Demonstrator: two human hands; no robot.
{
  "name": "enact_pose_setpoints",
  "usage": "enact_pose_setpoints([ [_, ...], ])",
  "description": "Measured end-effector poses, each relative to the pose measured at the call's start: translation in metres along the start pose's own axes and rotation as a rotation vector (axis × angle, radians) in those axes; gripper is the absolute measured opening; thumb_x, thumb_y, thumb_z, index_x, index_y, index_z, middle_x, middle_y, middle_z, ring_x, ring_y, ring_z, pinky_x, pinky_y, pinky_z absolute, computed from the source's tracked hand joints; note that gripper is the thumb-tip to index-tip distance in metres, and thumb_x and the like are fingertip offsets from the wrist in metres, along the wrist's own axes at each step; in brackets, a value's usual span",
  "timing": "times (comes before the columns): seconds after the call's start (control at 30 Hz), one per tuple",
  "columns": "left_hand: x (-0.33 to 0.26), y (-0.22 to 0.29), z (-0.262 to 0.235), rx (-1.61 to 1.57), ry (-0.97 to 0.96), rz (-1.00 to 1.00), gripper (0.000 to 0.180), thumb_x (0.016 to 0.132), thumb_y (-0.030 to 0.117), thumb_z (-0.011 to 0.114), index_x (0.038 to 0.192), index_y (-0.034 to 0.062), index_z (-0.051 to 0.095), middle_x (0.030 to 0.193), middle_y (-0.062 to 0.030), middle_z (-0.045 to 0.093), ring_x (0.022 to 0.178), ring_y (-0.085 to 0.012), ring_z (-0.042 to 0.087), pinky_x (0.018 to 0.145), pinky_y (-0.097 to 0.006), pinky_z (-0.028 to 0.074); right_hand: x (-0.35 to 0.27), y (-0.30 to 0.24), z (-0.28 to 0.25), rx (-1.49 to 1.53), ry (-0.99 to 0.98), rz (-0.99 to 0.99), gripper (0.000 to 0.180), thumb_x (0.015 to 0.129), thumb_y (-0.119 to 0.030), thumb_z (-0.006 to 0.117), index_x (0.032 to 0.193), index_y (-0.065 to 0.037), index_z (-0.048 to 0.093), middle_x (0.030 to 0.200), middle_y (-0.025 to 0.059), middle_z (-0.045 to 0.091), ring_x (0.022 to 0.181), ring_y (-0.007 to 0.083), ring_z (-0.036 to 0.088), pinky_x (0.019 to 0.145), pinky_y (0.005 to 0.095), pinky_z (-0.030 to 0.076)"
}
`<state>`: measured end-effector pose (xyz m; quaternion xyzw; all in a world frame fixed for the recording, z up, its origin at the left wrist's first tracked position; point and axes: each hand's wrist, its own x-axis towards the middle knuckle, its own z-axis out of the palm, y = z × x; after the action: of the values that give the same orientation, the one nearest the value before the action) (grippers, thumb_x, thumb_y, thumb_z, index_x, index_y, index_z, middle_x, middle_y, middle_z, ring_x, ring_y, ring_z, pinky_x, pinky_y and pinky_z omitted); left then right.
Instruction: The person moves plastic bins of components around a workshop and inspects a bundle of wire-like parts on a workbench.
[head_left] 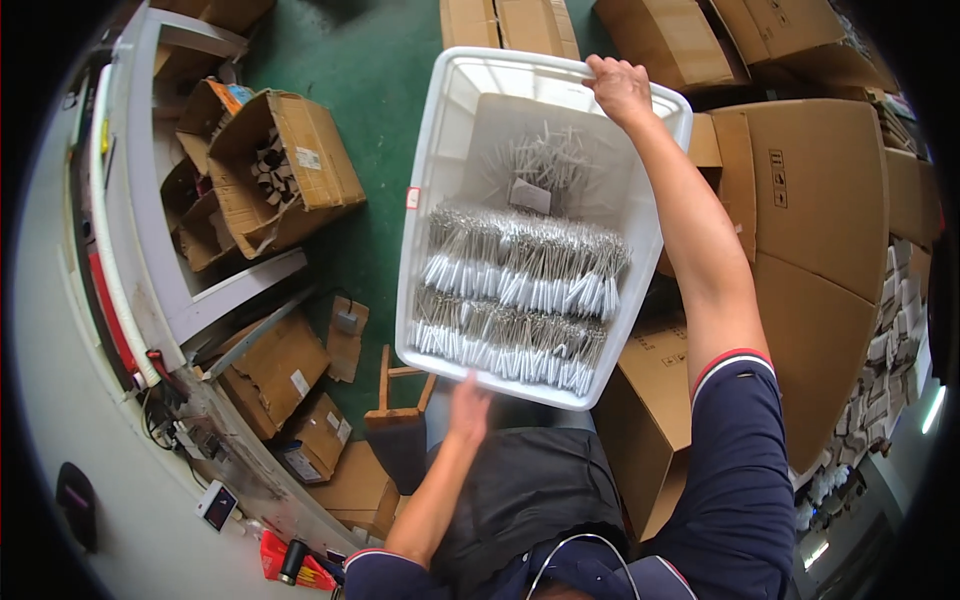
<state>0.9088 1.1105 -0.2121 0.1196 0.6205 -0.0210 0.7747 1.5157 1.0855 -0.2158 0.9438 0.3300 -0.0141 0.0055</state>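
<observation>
A white plastic bin (424, 215) is tilted in front of me, its inside facing me. My right hand (620, 88) is closed over the rim at its far right corner. At the near rim, left of the middle, is my left hand (468, 410), smeared by motion; its fingers seem to touch the edge, but their grip is hidden. Inside the bin lie rows of thin wire pieces with white ends (520, 275), packed close together. Farther up, a loose heap of thin whitish pieces (550, 160) lies with a small pale card (530, 196).
Large cardboard boxes (810, 200) crowd the right side. An open carton (320, 150) with brown pieces inside stands at the left, beside a white frame (215, 310). Below it is a wooden stool (387, 413). More cartons (520, 25) stand at the far end of the green floor (345, 60).
</observation>
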Motion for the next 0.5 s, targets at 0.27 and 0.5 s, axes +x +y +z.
enact_pose_setpoints([
  [0.27,0.041,0.212,-0.062,-0.034,0.298,0.389,0.076,0.096,0.037,0.063,0.145,-0.0085,0.027,0.145,-0.0237,0.039,0.127,-0.0346,0.05,0.107,-0.045,0.044,-0.001,0.013,-0.006,0.054,0.069,-0.031,0.028,0.081,-0.023,0.071,0.106,-0.014,0.063,0.091,0.0066,0.067,0.094,0.0283,0.063,0.083,0.0444,0.043],
  [0.5,0.263,0.372,-0.15,-0.042,0.306,0.374,0.061,0.099,0.032,0.059,0.146,0.0034,0.033,0.127,-0.0236,0.053,0.11,-0.0358,0.061,0.096,-0.046,0.053,0.008,-0.021,-0.007,0.043,0.035,0.0,0.034,0.076,-0.013,0.074,0.109,-0.013,0.064,0.101,0.0075,0.067,0.1,0.03,0.06,0.092,0.0415,0.041],
])
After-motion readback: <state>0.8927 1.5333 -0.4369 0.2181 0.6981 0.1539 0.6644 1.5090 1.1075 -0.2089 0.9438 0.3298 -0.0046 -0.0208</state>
